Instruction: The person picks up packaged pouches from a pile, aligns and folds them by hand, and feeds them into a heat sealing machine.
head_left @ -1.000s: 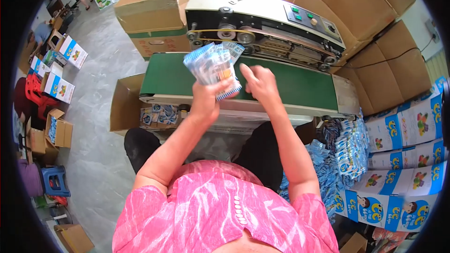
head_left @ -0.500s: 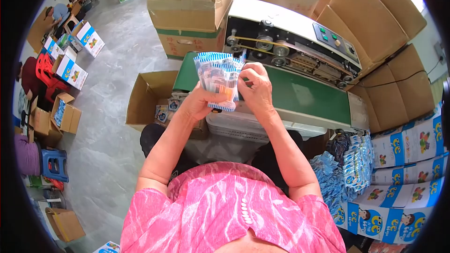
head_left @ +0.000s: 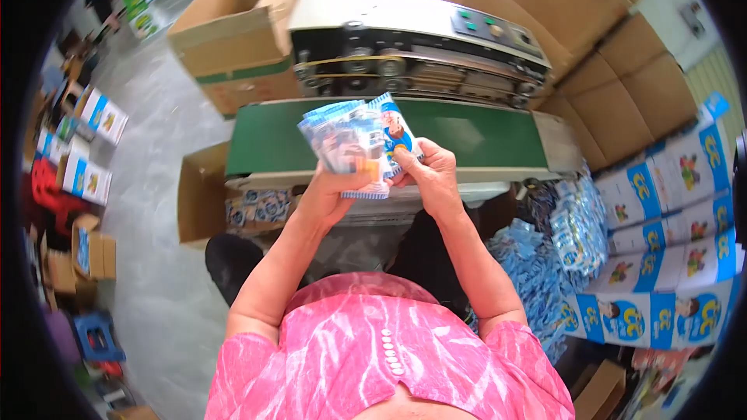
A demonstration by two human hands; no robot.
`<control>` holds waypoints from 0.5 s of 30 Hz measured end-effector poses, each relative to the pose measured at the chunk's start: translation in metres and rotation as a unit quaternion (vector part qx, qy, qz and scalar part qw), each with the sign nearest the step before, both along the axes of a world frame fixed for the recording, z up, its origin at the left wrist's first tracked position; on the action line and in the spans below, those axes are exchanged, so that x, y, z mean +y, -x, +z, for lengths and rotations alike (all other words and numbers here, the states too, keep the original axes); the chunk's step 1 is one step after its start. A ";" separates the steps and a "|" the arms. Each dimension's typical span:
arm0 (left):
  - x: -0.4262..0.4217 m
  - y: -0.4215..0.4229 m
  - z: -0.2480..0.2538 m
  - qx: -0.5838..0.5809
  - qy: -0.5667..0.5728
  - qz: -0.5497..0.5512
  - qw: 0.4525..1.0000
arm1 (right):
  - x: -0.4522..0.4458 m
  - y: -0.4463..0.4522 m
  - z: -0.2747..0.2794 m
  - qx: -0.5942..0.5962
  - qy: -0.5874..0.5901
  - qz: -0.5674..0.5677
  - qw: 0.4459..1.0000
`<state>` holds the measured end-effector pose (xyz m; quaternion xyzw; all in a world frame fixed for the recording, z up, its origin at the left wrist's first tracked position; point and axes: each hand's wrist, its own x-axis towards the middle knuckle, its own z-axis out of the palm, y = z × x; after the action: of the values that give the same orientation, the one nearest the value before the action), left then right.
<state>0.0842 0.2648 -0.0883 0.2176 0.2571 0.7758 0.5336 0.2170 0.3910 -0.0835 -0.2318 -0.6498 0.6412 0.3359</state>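
A fanned stack of small plastic packets (head_left: 331, 136) with blue-striped ends is in the grip of my left hand (head_left: 336, 189), thumb across the front. Between the thumb and fingers of my right hand (head_left: 433, 175) is one blue-and-white printed packet (head_left: 394, 126), upright against the stack's right side. Both hands are closed and close together, above the front edge of a green conveyor belt (head_left: 475, 140). Behind the belt stands a sealing machine (head_left: 405, 43) with pulleys and yellow belts.
An open carton (head_left: 204, 194) with packets inside sits below the belt's left end. At right lie a heap of blue packets (head_left: 517, 280) and printed cartons (head_left: 654, 264). A large cardboard box (head_left: 233, 39) stands behind left. Further left is a blue stool (head_left: 99, 336).
My right hand now holds a packet with its blue printed front showing beside the stack. The view has turned right, so the machine and boxes appear shifted left.
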 end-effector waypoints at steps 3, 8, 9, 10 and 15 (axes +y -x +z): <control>0.016 -0.014 0.007 0.018 -0.006 0.006 1.000 | 0.038 -0.043 -0.004 0.042 0.085 -0.056 0.994; 0.026 -0.024 0.005 0.056 0.062 -0.012 0.996 | 0.141 -0.124 -0.015 0.073 0.087 -0.311 0.944; 0.027 -0.026 0.004 0.062 0.074 -0.015 0.995 | 0.153 -0.129 -0.013 0.073 0.085 -0.314 0.943; 0.028 -0.028 0.003 0.070 0.085 -0.017 0.994 | 0.165 -0.134 -0.010 0.066 0.102 -0.320 0.939; 0.030 -0.032 0.005 0.079 0.090 -0.031 0.992 | 0.210 -0.132 -0.018 0.025 0.164 -0.283 0.945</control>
<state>0.1161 0.2951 -0.0836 0.2370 0.3599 0.7129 0.5532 0.3486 0.6009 -0.1014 -0.4421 -0.4349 0.6228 0.4770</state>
